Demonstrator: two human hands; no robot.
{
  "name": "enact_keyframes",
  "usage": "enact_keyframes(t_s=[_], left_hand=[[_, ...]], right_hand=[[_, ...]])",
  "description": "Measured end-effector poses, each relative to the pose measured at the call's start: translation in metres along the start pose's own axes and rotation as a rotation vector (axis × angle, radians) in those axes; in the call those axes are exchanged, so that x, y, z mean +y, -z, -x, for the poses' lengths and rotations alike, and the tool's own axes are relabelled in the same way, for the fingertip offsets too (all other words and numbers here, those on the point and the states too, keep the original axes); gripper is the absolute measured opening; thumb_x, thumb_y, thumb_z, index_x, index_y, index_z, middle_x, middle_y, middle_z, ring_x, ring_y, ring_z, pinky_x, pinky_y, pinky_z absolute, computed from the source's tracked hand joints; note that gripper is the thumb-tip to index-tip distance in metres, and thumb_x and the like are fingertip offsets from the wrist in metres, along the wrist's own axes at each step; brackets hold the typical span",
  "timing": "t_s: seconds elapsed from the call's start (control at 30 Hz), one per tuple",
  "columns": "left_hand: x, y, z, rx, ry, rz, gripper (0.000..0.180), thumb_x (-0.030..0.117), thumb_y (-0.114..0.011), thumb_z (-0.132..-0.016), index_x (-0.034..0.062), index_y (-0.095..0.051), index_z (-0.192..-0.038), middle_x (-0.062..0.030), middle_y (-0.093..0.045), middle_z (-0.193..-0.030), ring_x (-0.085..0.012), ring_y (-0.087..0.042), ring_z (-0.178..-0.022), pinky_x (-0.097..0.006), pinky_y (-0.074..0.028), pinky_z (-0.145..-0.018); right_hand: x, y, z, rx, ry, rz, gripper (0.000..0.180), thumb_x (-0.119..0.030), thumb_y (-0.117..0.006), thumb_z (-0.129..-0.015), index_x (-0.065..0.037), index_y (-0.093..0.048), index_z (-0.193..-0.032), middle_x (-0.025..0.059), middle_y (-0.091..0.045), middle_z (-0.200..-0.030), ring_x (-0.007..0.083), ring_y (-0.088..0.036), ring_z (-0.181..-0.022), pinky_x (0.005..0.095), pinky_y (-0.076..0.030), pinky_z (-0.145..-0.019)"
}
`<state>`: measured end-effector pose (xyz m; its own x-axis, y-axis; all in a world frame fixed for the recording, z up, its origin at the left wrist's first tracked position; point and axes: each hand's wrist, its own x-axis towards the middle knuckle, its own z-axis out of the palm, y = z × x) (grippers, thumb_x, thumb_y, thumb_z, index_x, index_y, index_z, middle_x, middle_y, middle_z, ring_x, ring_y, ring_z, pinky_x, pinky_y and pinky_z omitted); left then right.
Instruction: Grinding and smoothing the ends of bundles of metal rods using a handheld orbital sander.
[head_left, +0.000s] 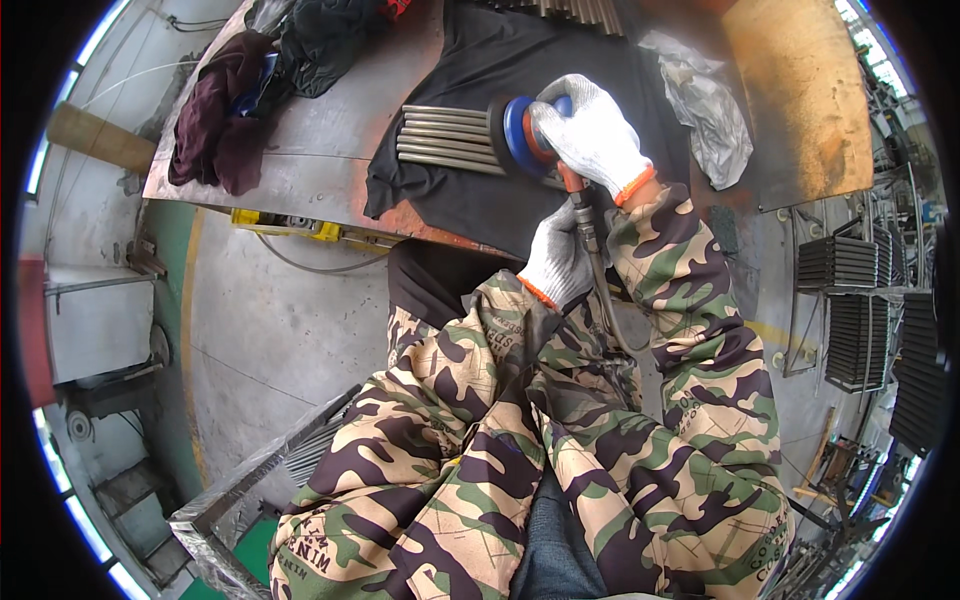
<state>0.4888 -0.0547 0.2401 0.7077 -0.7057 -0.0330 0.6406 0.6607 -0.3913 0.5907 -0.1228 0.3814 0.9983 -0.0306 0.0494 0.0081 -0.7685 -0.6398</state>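
My right hand (pixel 592 130), in a white glove with an orange cuff, is closed over the top of an air sander (pixel 532 135) with a blue body and a dark round pad. The pad is tilted over the right part of several metal rods (pixel 448 138) lying side by side on a black cloth (pixel 420 188); it hides some of their right ends. Lower down, my gloved left hand (pixel 558 258) is closed at the sander's handle end, by the metal hose fitting; some of its fingers are hidden there. From this fitting an air hose (pixel 606 300) hangs toward my lap.
Dark crumpled clothes (pixel 225 120) lie on the metal table (pixel 320 150) at left. More rods (pixel 580 12) are at the far edge. Clear plastic wrap (pixel 705 105) lies right, beside a tan board (pixel 800 95). Racks of dark bars (pixel 845 265) stand at right; a metal frame (pixel 205 515) stands at lower left.
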Motion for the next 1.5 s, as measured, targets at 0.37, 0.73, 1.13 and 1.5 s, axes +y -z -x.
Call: enact_keyframes(t_s=[0.37, 0.73, 1.13, 1.5], left_hand=[[-0.009, -0.027, 0.004, 0.260, -0.150, -0.112, 0.031, 0.026, -0.048, -0.108, 0.0015, -0.061, -0.122, -0.0146, -0.068, -0.110, -0.0283, -0.069, -0.099, -0.043, -0.058, -0.091], [-0.009, -0.018, 0.002, 0.140, -0.046, -0.083, 0.042, 0.028, -0.046, -0.107, 0.0000, -0.054, -0.137, -0.0227, -0.060, -0.138, -0.0360, -0.058, -0.130, -0.052, -0.042, -0.118], [-0.008, -0.015, 0.001, 0.110, -0.061, -0.079, 0.039, 0.020, -0.044, -0.105, -0.0028, -0.053, -0.136, -0.0232, -0.060, -0.138, -0.0356, -0.059, -0.130, -0.051, -0.042, -0.118], [-0.018, -0.049, 0.006, 0.269, -0.096, -0.132, 0.026, 0.023, -0.052, -0.108, 0.0024, -0.060, -0.121, -0.0119, -0.069, -0.110, -0.0256, -0.070, -0.098, -0.042, -0.060, -0.091]], right_hand=[[0.002, -0.007, -0.001, -0.008, 0.010, 0.004, 0.035, -0.039, -0.073, -0.086, -0.012, -0.073, -0.108, 0.0164, -0.071, -0.109, 0.0354, -0.072, -0.102, 0.0427, -0.057, -0.091], [0.011, -0.010, -0.001, 0.052, 0.082, 0.085, 0.033, -0.038, -0.071, -0.088, -0.012, -0.073, -0.108, 0.0181, -0.071, -0.111, 0.0385, -0.071, -0.103, 0.0447, -0.057, -0.091], [0.002, -0.001, 0.003, 0.006, -0.004, -0.006, 0.034, -0.038, -0.071, -0.088, -0.011, -0.073, -0.108, 0.0183, -0.072, -0.109, 0.0390, -0.071, -0.104, 0.0455, -0.056, -0.093], [0.010, 0.000, 0.005, 0.021, -0.019, -0.013, 0.036, -0.039, -0.072, -0.087, -0.011, -0.072, -0.110, 0.0171, -0.072, -0.110, 0.0394, -0.070, -0.104, 0.0449, -0.056, -0.093]])
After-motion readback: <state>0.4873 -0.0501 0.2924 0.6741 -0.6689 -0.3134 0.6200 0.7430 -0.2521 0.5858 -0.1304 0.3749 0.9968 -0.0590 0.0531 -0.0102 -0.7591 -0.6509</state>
